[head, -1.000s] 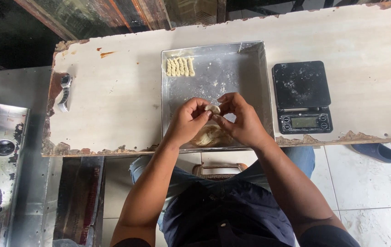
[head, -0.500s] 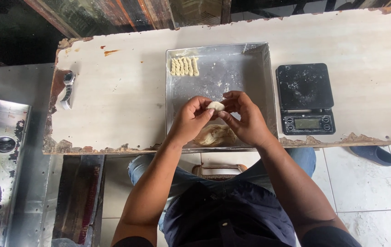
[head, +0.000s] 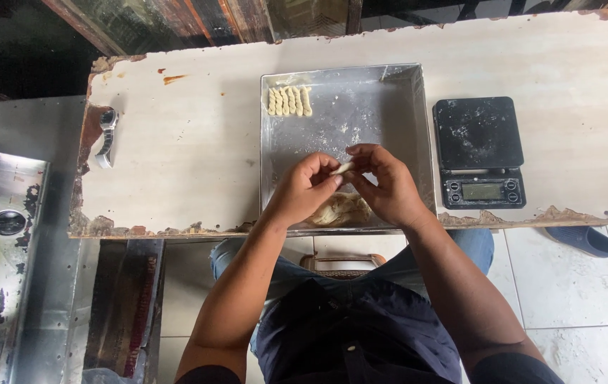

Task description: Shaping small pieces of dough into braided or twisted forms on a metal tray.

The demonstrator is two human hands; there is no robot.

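A square metal tray (head: 389,92) dusted with flour lies on the pale worktop. Both hands hover over its near half and pinch one small piece of dough (head: 344,168) between their fingertips: my left hand (head: 304,190) from the left, my right hand (head: 388,186) from the right. Under the hands, at the tray's near edge, sits a larger lump of dough (head: 341,210). A row of several small twisted dough sticks (head: 289,101) lies in the tray's far left corner.
A black digital scale (head: 479,151) stands right of the tray. A wristwatch (head: 107,136) lies near the worktop's chipped left edge. A metal counter (head: 5,220) is at far left. A blue shoe (head: 582,240) rests on the tiled floor.
The hands have lifted slightly off the dough lump and drawn a little apart, the small piece now held stretched between the fingertips. The camera view has shifted slightly.
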